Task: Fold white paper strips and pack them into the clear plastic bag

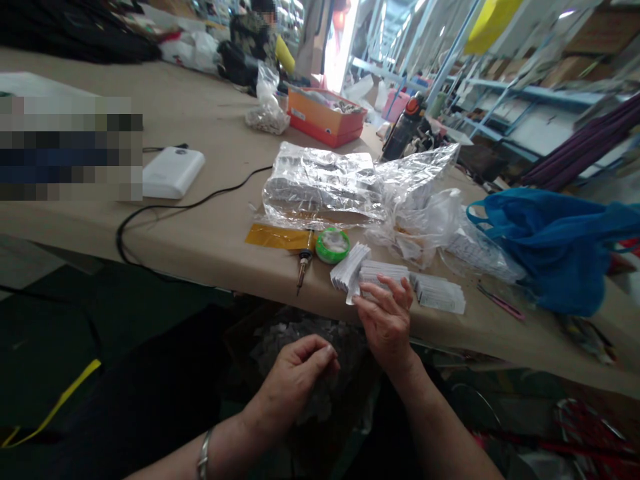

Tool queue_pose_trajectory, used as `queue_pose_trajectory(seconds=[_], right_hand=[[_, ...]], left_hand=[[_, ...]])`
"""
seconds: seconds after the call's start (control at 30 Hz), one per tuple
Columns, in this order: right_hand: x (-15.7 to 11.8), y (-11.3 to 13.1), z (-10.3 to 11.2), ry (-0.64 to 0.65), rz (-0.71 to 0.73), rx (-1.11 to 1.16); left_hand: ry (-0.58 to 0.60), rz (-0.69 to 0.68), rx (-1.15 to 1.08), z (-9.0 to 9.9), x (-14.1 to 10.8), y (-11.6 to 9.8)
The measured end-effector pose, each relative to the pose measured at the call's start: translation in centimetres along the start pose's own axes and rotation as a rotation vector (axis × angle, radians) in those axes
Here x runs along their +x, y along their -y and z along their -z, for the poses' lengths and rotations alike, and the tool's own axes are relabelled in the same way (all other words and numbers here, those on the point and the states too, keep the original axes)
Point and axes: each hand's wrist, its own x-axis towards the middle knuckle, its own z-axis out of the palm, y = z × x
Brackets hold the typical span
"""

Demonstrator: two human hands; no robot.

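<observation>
My left hand (309,363) hovers in front of the table edge, thumb and fingers closed together; whatever they may hold is hidden. At the table's front edge, my right hand (387,310) has its fingers apart and touches the middle stack of small white paper labels (383,271). A fanned pile of similar labels (349,270) leans at its left, and another row (440,293) lies to its right. Beside the labels on the left are a green-rimmed round container (333,245) and a thin tool with a metal tip (303,267), which looks like a soldering iron.
Clear plastic packaging (325,183) lies behind the labels. An orange box (325,117) and a dark bottle (405,127) stand farther back. To the right are pink-handled tweezers (501,301) and a blue bag (555,247). A black cable (200,200) crosses the left side near a white device (175,172).
</observation>
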Motion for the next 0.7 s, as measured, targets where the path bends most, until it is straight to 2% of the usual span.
queue_pose_trajectory(seconds=[0.13, 0.27, 0.37, 0.47, 0.63, 0.7], right_hand=[[-0.3, 0.4, 0.5, -0.003, 0.016, 0.105], [-1.5, 2.0, 1.6, 0.080, 0.072, 0.186], [-2.3, 3.0, 2.5, 0.136, 0.118, 0.210], [-2.4, 2.6, 3.2, 0.177, 0.123, 0.203], [-1.5, -0.1, 3.0, 0.233, -0.073, -0.071], [-1.5, -0.9, 2.5, 0.273, -0.088, -0.181]], left_hand=[[0.000, 0.145, -0.406, -1.3, 1.4, -1.1], [0.073, 0.151, -0.704, -2.2, 2.7, -2.1], [0.070, 0.179, -0.702, -2.5, 3.3, -2.7], [0.021, 0.210, -0.631, -2.7, 3.5, -3.1], [-0.062, 0.272, -0.456, -2.9, 3.1, -3.2], [-0.078, 0.277, -0.402, -2.8, 3.0, -2.8]])
